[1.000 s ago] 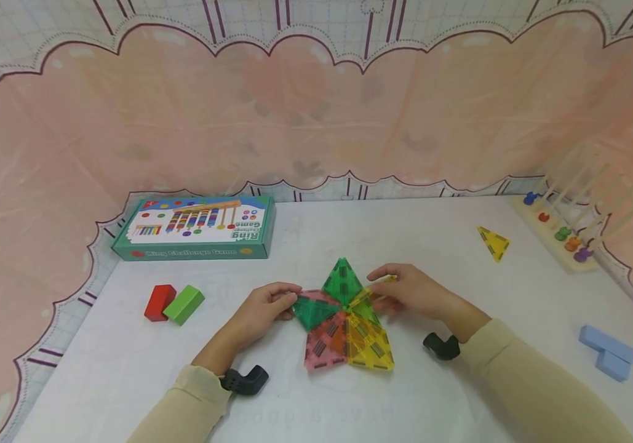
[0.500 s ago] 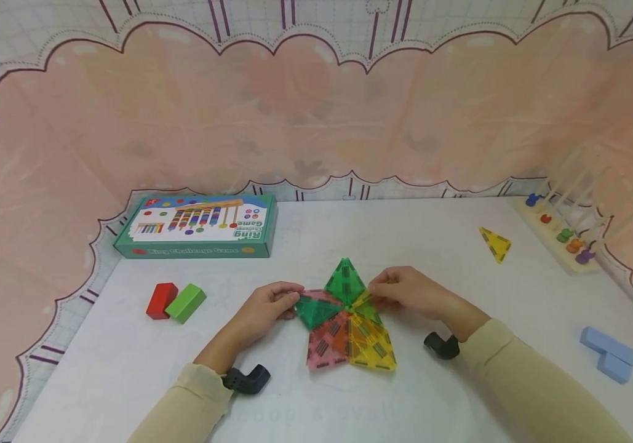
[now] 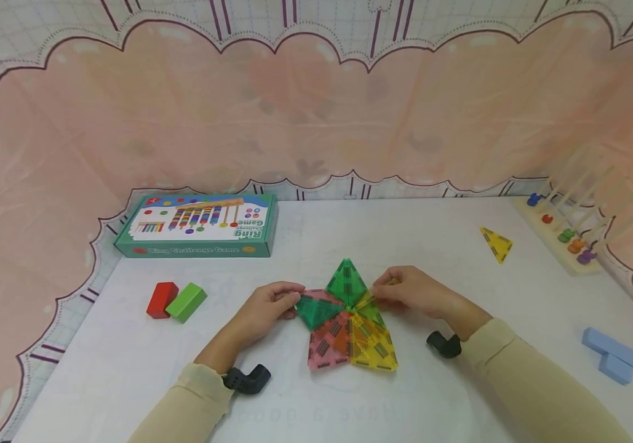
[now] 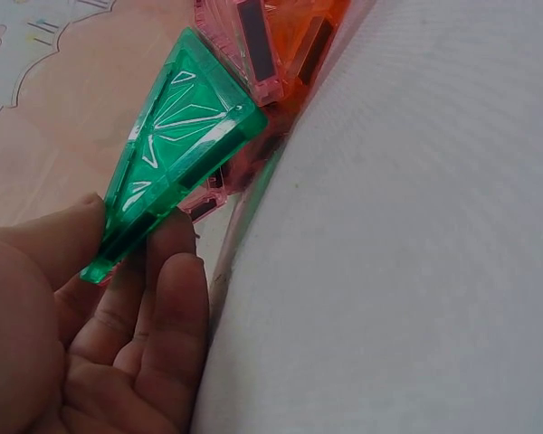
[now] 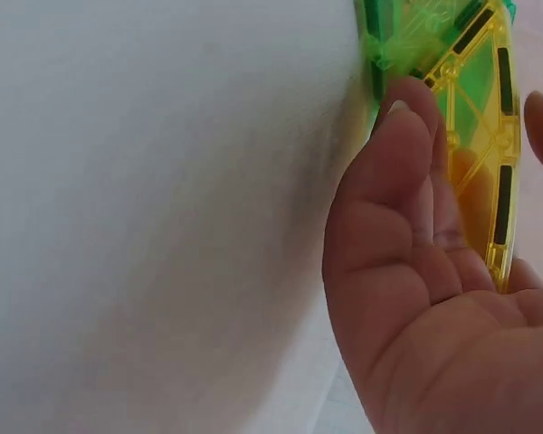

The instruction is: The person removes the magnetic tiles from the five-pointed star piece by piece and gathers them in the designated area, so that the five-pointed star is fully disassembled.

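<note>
Two bare hands, both on one tile cluster (image 3: 328, 346) near the middle of one white table (image 3: 117, 381). Pinching one green triangle tile (image 4: 185, 136) by its outer tip with the left hand (image 3: 263, 312), at the cluster's left side. Gripping one yellow triangle tile (image 5: 481, 117) between the curled fingers of the right hand (image 3: 413, 293), over at the cluster's right side.

Can't give a proper total for the cluster because of all the overlapping see-through layers, but seeing green, pink, yellow and a bit of orange in there.

Also counting one loose yellow triangle (image 3: 497, 245) toward the back right, well apart from the rest. One game box (image 3: 197, 229) at the back left, reading "Ring Challenge Game". Two blocks in front of it, one red block (image 3: 161, 300) and one green block (image 3: 186, 303), touching. Two light-blue blocks (image 3: 611, 346) at far right, touching and offset. One peg board (image 3: 551, 237) at the back right, with five small coloured pieces (image 3: 565, 235): blue, red, green, orange, purple. Too blurry for a sure peg count. Two tan sleeves (image 3: 543, 381), two dark wrist devices (image 3: 246, 379), one per arm.
</note>
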### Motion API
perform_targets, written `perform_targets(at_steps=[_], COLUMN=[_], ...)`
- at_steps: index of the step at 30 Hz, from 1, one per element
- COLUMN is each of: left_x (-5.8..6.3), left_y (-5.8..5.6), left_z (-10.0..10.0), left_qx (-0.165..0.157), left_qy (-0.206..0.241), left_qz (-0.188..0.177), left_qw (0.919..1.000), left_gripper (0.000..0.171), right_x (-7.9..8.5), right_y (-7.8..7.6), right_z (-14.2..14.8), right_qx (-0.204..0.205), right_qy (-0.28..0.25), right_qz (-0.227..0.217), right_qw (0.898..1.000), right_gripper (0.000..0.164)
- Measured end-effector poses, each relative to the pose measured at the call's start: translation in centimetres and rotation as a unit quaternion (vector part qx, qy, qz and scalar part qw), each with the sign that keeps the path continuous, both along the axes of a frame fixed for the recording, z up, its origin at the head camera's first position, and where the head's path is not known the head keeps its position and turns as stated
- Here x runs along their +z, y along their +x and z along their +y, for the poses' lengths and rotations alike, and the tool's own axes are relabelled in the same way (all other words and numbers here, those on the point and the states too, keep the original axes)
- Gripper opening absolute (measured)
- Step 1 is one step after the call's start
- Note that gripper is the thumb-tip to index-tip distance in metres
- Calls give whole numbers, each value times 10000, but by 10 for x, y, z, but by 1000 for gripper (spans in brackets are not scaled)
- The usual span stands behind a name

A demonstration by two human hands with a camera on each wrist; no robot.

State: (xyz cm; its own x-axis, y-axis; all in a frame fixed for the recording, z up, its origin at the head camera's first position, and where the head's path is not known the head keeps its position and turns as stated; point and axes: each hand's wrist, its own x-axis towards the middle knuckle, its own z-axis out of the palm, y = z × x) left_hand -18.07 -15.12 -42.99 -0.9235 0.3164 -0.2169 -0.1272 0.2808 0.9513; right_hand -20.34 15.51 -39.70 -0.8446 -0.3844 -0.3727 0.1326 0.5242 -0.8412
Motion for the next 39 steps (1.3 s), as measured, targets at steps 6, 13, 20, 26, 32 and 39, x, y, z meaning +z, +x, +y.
perform_targets(at_steps=[6,13,20,26,32,39], left_x=[6,29,22,3,12,32], left_y=[3,10,8,-1,2,10], left_z=[2,8,5,-1,2,9], left_qx=[-38,-10,-68,-90,-109,-106], left_qy=[19,-148,-102,-62,-161,-257], left_qz=[-1,-77,-95,-98,-73,-87], left_qw=[10000,9999,9999,9999,9998,9996], left_gripper=[29,25,28,29,28,27], right_x=[-8,3,12,14,7,-4], right_y=[-5,-15,-29,-42,-52,-56], right_z=[20,56,106,137,152,156], right_qx=[-239,-350,-426,-591,-806,-1017], right_qy=[752,647,1214,1543,1864,2382], right_qz=[462,740,922,888,818,1021], right_qw=[9958,9945,9874,9823,9757,9605], right_gripper=[24,45,78,77,65,64])
